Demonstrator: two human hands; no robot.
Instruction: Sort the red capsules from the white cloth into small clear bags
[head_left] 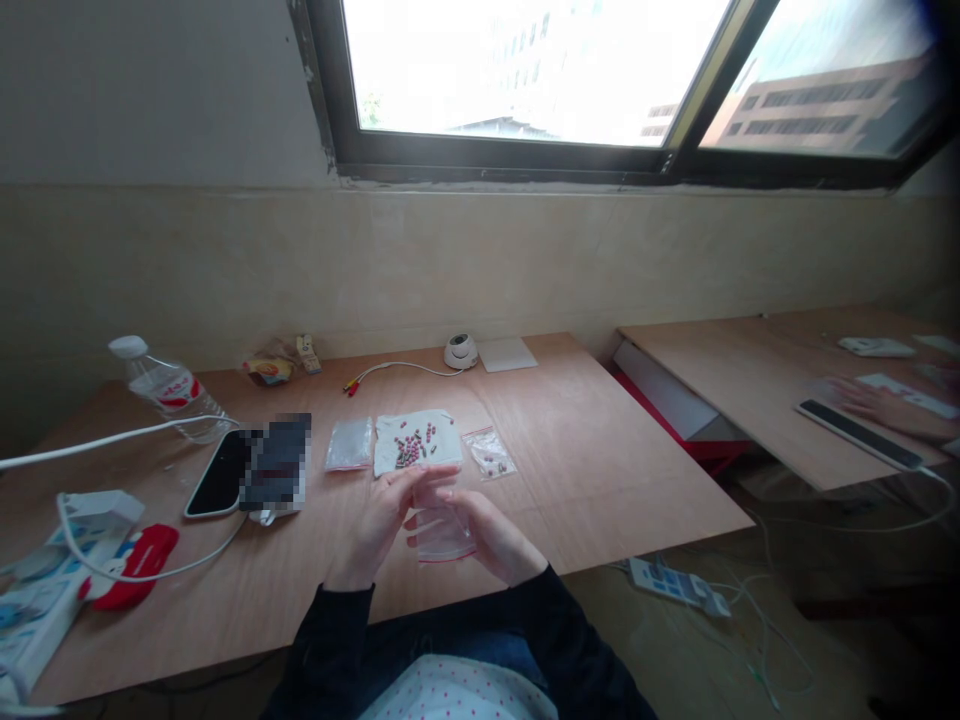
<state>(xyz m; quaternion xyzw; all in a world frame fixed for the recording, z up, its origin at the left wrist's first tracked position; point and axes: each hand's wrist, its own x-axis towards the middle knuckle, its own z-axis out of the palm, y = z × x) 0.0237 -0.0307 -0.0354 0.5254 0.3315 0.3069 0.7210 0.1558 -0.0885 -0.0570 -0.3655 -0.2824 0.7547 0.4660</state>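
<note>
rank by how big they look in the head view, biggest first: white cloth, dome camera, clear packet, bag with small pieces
1. white cloth
2. clear packet and bag with small pieces: too alike to rank
3. dome camera

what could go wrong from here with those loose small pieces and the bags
The small pieces lie loose on the white cloth; the nearby left hand might scatter them. The clear bag between that hand and the right hand looks thin and might crumple. If the small bag, its seal too small to make out, is open, a bump might spill its contents.
</note>
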